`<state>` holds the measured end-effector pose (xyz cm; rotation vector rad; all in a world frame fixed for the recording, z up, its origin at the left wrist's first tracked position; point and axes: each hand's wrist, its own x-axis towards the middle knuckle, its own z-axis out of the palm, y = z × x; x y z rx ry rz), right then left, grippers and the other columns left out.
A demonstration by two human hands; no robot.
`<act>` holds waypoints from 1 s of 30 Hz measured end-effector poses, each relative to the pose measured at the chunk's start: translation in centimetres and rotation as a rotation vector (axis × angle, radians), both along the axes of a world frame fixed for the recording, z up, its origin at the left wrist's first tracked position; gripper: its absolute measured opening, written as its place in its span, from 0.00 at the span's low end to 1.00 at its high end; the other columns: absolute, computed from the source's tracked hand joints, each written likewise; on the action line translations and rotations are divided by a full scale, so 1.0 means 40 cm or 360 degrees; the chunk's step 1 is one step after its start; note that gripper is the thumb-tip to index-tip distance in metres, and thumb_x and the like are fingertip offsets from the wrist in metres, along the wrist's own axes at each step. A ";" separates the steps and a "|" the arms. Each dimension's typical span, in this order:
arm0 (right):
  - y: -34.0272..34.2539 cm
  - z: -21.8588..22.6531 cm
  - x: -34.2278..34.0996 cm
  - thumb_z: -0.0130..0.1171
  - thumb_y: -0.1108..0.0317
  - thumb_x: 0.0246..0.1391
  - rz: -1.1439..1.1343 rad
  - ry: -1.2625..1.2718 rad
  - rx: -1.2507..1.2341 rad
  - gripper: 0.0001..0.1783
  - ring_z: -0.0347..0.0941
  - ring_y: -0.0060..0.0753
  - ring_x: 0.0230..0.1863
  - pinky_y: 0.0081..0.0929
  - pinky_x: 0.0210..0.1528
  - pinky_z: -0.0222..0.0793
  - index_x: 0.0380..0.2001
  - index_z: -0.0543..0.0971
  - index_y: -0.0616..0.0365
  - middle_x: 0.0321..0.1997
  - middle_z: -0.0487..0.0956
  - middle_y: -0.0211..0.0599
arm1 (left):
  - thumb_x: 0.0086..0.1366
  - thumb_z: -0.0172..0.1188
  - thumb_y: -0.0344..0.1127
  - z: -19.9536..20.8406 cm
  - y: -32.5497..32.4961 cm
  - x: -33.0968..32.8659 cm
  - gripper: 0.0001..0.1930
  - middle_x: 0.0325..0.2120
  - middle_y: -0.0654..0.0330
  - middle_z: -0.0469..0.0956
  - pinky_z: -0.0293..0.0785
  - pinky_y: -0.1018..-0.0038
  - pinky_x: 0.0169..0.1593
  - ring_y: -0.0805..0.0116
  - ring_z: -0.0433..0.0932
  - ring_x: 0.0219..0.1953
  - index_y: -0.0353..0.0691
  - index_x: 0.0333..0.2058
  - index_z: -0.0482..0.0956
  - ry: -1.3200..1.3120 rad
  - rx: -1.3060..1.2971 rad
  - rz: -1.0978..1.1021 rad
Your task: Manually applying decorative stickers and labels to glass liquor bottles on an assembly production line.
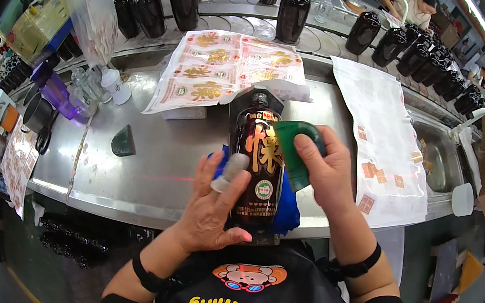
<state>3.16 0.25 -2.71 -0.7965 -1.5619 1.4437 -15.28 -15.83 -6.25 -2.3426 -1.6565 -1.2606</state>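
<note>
A dark glass bottle (251, 200) with gold lettering and a round green-and-white emblem lies on a dark holder with blue cloth (288, 212), its neck pointing away from me. My right hand (329, 167) is closed on a translucent green scraper (296, 150), whose edge meets the bottle's upper right side. At the bottle's lower left, my left hand (209, 209) has its fingers spread, with a pale cover on one finger. Its thumb is by the bottle's base; whether the fingers touch the glass is unclear.
Beyond the bottle lies a sheet of gold-printed decals (205, 64); a white sheet with small brown stickers (379, 159) is on the right. A dark green piece (124, 141) rests on the metal table at left. Dark bottles (293, 15) line the conveyor, and a person (415, 8) sits beyond.
</note>
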 end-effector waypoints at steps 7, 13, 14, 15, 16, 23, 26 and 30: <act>-0.006 -0.099 -0.032 0.60 0.62 0.65 0.0076 0.0434 -0.0490 0.15 0.76 0.18 0.39 0.19 0.43 0.74 0.44 0.77 0.64 0.39 0.81 0.33 | 0.72 0.37 0.65 0.065 0.161 -0.092 0.35 0.61 0.59 0.73 0.35 0.45 0.72 0.48 0.56 0.70 0.46 0.65 0.70 0.0210 -0.0024 -0.0191; 0.010 -0.091 -0.035 0.59 0.62 0.65 0.0151 0.0532 -0.0592 0.15 0.76 0.18 0.39 0.19 0.40 0.74 0.44 0.76 0.64 0.38 0.81 0.33 | 0.73 0.40 0.63 0.088 0.226 -0.121 0.33 0.54 0.60 0.79 0.36 0.51 0.73 0.55 0.61 0.68 0.45 0.62 0.73 0.0085 -0.0080 -0.0242; 0.008 -0.081 -0.026 0.60 0.61 0.65 0.0043 0.0375 -0.0406 0.15 0.76 0.18 0.37 0.20 0.39 0.75 0.44 0.76 0.64 0.37 0.82 0.33 | 0.73 0.40 0.63 0.084 0.226 -0.121 0.33 0.54 0.60 0.79 0.36 0.52 0.73 0.55 0.62 0.67 0.44 0.62 0.73 0.0062 -0.0087 -0.0251; 0.009 -0.066 -0.018 0.61 0.61 0.64 0.0046 0.0312 -0.0199 0.16 0.76 0.17 0.36 0.20 0.37 0.75 0.44 0.76 0.64 0.37 0.82 0.33 | 0.73 0.41 0.63 0.077 0.224 -0.119 0.34 0.54 0.59 0.79 0.37 0.52 0.73 0.54 0.62 0.67 0.42 0.62 0.73 -0.0037 -0.0084 -0.0226; 0.008 -0.045 -0.012 0.64 0.65 0.60 -0.0155 0.0085 0.0113 0.12 0.78 0.22 0.30 0.23 0.33 0.75 0.40 0.78 0.62 0.33 0.82 0.35 | 0.72 0.41 0.63 0.066 0.219 -0.114 0.35 0.54 0.59 0.79 0.37 0.53 0.73 0.54 0.63 0.67 0.40 0.62 0.72 -0.0135 -0.0074 -0.0200; 0.076 0.185 -0.129 0.66 0.65 0.49 0.0572 -0.0917 0.1188 0.08 0.78 0.46 0.30 0.37 0.31 0.71 0.29 0.80 0.58 0.30 0.79 0.43 | 0.73 0.40 0.62 -0.027 0.095 -0.047 0.43 0.65 0.36 0.62 0.47 0.50 0.71 0.37 0.60 0.67 0.25 0.69 0.50 -0.0595 -0.0166 0.0103; 0.051 0.224 -0.150 0.64 0.64 0.47 0.0024 -0.1217 0.2077 0.09 0.73 0.43 0.29 0.40 0.32 0.68 0.22 0.74 0.53 0.25 0.72 0.38 | 0.70 0.46 0.65 -0.039 0.030 -0.016 0.49 0.66 0.34 0.60 0.45 0.49 0.71 0.38 0.58 0.68 0.23 0.69 0.46 -0.0758 -0.0265 0.0053; -0.005 0.164 -0.079 0.70 0.68 0.46 0.1296 -0.0658 0.1355 0.11 0.78 0.47 0.33 0.37 0.38 0.74 0.32 0.80 0.57 0.31 0.79 0.41 | 0.57 0.63 0.64 -0.032 -0.019 -0.011 0.60 0.68 0.33 0.54 0.38 0.46 0.72 0.38 0.56 0.69 0.24 0.70 0.42 -0.0087 -0.0359 0.0025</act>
